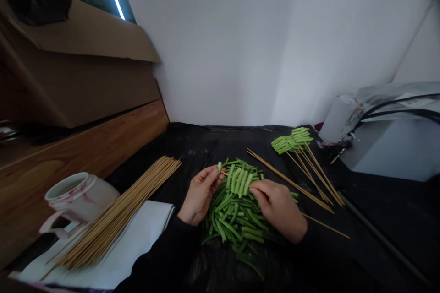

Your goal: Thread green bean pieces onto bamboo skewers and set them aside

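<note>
A heap of cut green beans (233, 215) lies on a black plastic sheet (206, 146) between my hands. My left hand (201, 194) pinches a short bean piece (219, 166) at the fingertips. My right hand (278, 206) grips a bamboo skewer (325, 225) that runs out to the lower right. Several bean pieces (240, 182) sit in a tight row just left of that hand, apparently threaded on the skewer, whose middle is hidden by them. Farther back, a bunch of skewers loaded with beans (292, 140) rests on the sheet, with bare sticks (318, 178) fanning toward me.
A thick bundle of bamboo skewers (120, 217) lies across a white cloth (113, 256) on the left, beside a white mug with red marks (79, 197). A cardboard box (85, 68) and wooden board (68, 165) stand at far left. Cables cross a grey object (388, 146) on the right.
</note>
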Demonstrator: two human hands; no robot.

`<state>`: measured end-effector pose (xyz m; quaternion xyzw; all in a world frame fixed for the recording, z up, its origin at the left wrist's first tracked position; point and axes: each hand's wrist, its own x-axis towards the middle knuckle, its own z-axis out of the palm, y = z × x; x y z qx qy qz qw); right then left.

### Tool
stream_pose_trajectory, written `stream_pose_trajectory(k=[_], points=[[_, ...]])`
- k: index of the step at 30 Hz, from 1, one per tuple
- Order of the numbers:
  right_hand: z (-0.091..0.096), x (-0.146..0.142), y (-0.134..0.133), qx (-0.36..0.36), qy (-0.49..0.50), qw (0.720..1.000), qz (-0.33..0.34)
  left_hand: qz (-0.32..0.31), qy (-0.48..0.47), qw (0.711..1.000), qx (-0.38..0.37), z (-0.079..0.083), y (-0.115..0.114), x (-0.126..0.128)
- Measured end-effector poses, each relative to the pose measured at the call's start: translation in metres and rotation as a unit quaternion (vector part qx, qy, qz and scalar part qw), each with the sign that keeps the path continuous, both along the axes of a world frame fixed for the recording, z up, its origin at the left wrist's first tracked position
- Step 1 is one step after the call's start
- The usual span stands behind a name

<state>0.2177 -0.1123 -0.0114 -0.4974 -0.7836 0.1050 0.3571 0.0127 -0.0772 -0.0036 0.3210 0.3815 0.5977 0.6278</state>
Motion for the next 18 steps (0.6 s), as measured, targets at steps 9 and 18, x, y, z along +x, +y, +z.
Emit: stream_pose_trajectory(k=[9,18], points=[[-0.0008,0.0011,0.0004,0.000,-0.010,1.000,0.000,0.001,-0.015,1.000,-0.020,0.0008,0.0004,0.0003],[-0.0005,0.0010,0.0000,0.011,-0.008,1.000,0.002,-0.003,-0.014,1.000,-0.020,0.0008,0.0003,0.0007]])
